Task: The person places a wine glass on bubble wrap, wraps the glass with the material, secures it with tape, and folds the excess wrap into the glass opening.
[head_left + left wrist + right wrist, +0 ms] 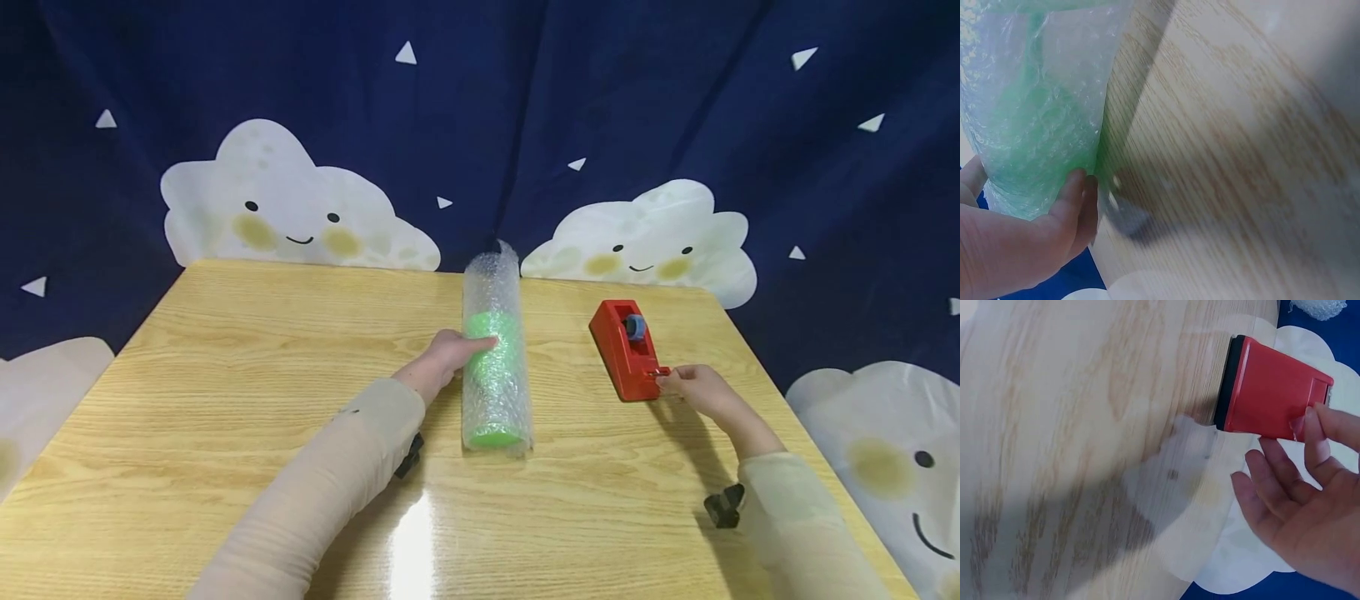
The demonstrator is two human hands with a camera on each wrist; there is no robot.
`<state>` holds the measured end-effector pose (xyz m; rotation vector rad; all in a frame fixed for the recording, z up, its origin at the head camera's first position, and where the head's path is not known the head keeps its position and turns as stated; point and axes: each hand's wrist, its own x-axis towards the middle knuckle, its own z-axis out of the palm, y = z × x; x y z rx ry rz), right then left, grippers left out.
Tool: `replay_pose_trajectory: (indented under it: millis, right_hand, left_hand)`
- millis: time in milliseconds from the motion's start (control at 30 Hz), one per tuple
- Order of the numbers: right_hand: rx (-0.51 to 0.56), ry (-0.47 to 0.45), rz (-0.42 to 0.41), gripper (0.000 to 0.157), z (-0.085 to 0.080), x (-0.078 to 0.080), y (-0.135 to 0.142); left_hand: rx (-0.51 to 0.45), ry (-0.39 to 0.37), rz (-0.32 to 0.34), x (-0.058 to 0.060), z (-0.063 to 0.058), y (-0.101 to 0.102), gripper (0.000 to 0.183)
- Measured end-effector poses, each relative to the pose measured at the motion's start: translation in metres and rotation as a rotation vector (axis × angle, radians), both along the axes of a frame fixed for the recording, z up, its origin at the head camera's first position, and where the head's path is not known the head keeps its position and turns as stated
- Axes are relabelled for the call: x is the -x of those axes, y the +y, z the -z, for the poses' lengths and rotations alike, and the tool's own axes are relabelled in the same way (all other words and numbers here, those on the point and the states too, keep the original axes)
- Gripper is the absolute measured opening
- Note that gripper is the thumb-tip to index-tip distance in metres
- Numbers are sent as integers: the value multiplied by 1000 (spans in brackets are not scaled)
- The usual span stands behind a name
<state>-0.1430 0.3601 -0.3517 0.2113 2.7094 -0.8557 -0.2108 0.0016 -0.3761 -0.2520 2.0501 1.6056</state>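
A green cylinder in clear bubble wrap [495, 408] lies lengthwise on the table. My left hand [442, 360] holds it from its left side, one digit stretched across the top and the other fingers against the side; the left wrist view shows those fingers [1072, 200] touching the wrap. To the right stands a red tape dispenser [624, 358] with a roll on a blue core [635, 327]. My right hand [701, 388] pinches the end of clear tape [1298, 427] at the dispenser's near cutting edge between thumb and index finger. Its other fingers are spread loosely beneath.
The wooden table [285, 350] carries both things. A dark blue curtain [465, 100] with smiling clouds hangs behind the table and at its sides. Black wrist-camera mounts [724, 506] sit under both forearms.
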Motion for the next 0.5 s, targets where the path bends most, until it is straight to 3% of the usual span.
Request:
replay_pose_trajectory:
  millis: [500]
  right_hand:
    - [53,16,-56,30,0,1,4]
  left_hand:
    - [6,1,-1,-1,0,0,75]
